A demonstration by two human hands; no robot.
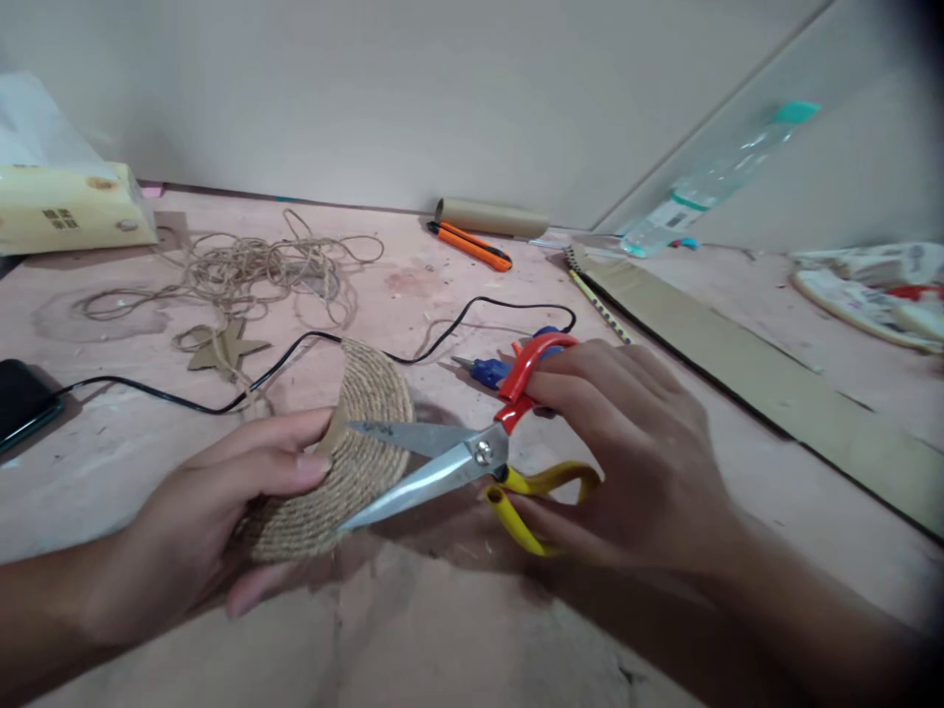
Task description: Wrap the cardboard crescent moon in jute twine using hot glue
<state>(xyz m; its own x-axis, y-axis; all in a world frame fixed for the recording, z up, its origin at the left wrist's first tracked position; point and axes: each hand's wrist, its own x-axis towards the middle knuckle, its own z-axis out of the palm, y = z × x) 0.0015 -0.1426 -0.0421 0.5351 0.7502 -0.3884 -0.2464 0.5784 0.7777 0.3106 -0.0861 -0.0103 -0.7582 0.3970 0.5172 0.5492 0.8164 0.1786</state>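
Between thumb and fingers, my left hand (251, 482) grips a half-round piece covered in rows of jute twine (376, 393). A strip of cardboard shows at its inner edge, by my thumb. My right hand (641, 442) has its fingers in the red and yellow handles of a pair of scissors (483, 452). The blades are spread, pointing left, and overlap the twine-covered piece in view; whether they touch it I cannot tell. Just beyond the scissors lies a blue glue gun (487, 372), partly hidden by my right hand.
Behind my left hand lie a tangle of twine (258, 265) and a cardboard star (225, 346). A black cable (295, 344) crosses the table. Further back are an orange cutter (472, 246), a cardboard tube (491, 216) and a leaning bottle (708, 192). Long cardboard (737, 354) lies right, tissues (74, 211) left.
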